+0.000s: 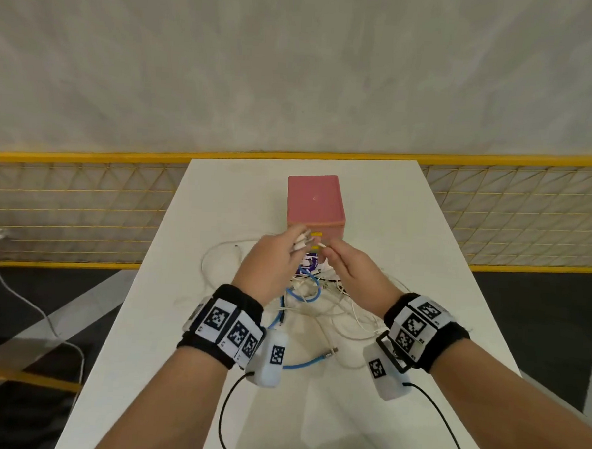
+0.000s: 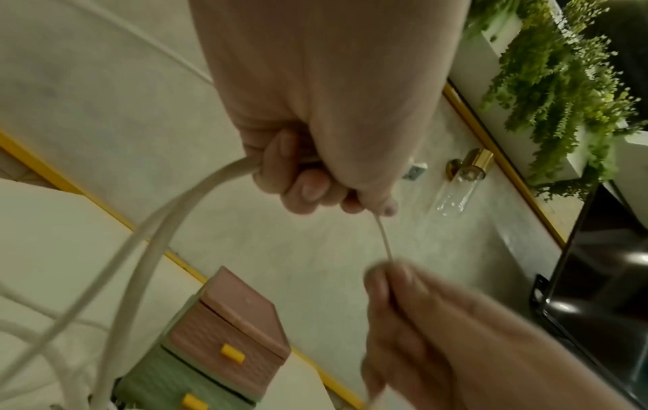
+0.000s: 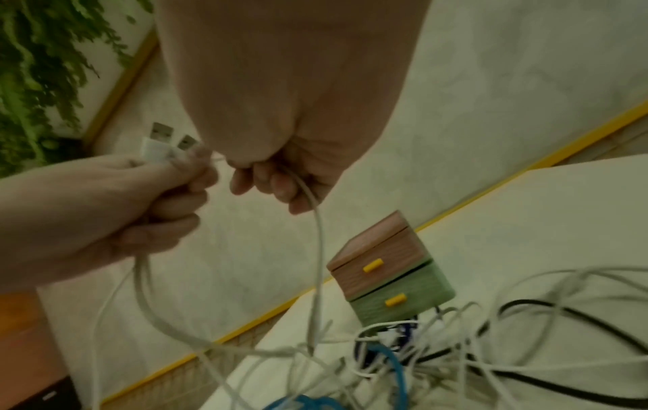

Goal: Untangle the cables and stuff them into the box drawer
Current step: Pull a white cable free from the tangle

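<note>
A small box of drawers (image 1: 314, 201) with a pink top stands at mid-table. Its pink (image 3: 371, 267) and green (image 3: 396, 301) drawers with yellow handles look closed. In front of it lies a tangle of white, blue and black cables (image 1: 318, 301). Both hands are raised above the tangle, close together. My left hand (image 1: 297, 240) grips a bunch of white cables (image 2: 196, 191), whose USB plugs (image 3: 161, 141) stick out of the fist. My right hand (image 1: 327, 248) pinches one thin white cable (image 2: 384, 238) running between the hands; it hangs down (image 3: 317, 249) into the tangle.
A blue cable (image 1: 301, 363) with a metal plug trails toward the table's near edge. A black cable (image 3: 578, 313) loops at the right of the pile. Something purple and white (image 1: 308, 262) shows at the box's base. Yellow mesh fencing (image 1: 83, 206) runs behind the table.
</note>
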